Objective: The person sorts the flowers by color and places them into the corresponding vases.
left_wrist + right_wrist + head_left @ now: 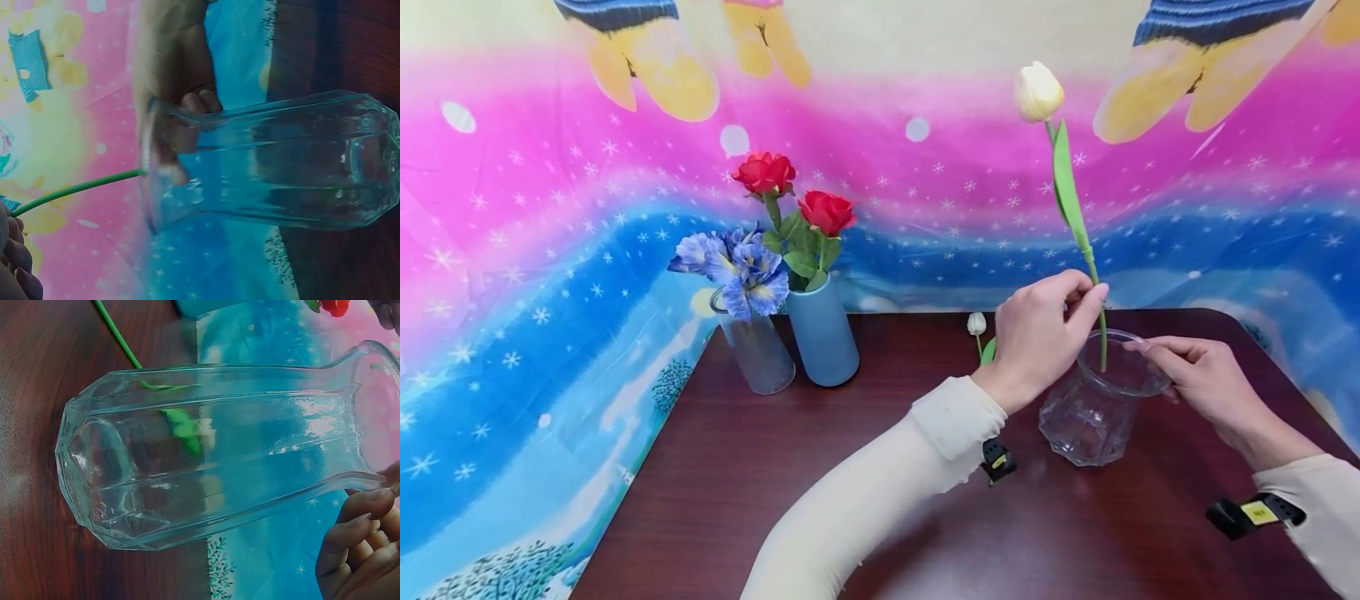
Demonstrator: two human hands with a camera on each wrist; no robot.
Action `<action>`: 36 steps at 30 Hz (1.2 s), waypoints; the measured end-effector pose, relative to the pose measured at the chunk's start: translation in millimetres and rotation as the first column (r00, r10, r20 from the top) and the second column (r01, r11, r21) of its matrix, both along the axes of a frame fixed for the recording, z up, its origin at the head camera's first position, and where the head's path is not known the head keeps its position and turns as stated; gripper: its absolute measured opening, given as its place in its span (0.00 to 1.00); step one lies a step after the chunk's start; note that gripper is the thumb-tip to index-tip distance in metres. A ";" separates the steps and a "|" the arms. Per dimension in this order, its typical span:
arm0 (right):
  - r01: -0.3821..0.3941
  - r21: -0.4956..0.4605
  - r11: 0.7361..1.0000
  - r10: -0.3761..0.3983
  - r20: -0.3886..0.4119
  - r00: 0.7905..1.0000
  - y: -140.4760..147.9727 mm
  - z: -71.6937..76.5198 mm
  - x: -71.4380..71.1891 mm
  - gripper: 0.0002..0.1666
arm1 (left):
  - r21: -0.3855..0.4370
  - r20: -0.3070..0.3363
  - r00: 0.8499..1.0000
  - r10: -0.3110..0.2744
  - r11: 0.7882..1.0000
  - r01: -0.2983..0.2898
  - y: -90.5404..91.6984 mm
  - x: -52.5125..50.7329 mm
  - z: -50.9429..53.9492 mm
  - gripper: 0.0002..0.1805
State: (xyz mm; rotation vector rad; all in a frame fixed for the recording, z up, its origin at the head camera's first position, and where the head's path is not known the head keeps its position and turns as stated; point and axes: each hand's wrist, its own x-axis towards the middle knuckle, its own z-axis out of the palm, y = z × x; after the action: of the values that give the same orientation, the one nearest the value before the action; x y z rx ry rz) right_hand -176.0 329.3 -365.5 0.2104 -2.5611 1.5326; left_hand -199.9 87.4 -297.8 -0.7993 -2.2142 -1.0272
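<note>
My left hand (pixel 1041 333) pinches the green stem of a pale yellow-white tulip (pixel 1040 92) between thumb and fingers. The tulip stands nearly upright, bloom at the top. Its stem's lower end (pixel 125 177) is at the mouth of a clear faceted glass vase (pixel 1086 425). The vase stands upright on the table. On its right side my right hand (pixel 1206 387) grips the flared rim; in the right wrist view its thumb and fingers (pixel 359 534) hold the glass edge. Behind my left hand lies another white tulip (pixel 976 323), partly hidden; its stem (pixel 115 331) passes behind the vase.
Left on the dark wooden table (pixel 737 467) stand a blue vase (pixel 823 337) with red roses (pixel 827 212) and a grey see-through vase (pixel 756 354) with blue-violet flowers (pixel 748 271). A printed cloth (pixel 917 200) hangs behind the table's back edge.
</note>
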 end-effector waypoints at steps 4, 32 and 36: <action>0.010 0.011 1.000 -0.010 0.008 1.000 0.4 0.0 0.6 0.14 | -0.042 0.004 1.000 0.016 0.999 -0.016 8.4 -1.2 -6.0 0.10; 0.027 0.010 1.000 -0.027 0.010 1.000 1.4 -1.9 0.7 0.15 | -0.454 0.174 0.960 0.217 0.883 -0.117 38.8 1.4 -38.4 0.12; 0.028 0.020 0.999 -0.028 0.007 1.000 1.8 -2.0 0.8 0.15 | -0.499 0.174 0.958 0.228 0.859 -0.113 40.8 0.6 -37.2 0.15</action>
State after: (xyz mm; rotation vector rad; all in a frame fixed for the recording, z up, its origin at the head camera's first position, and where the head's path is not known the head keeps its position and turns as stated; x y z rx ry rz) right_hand -175.2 331.1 -367.5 0.1705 -2.5746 1.5022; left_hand -199.3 128.2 -335.1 -0.6921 -2.7415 -0.4905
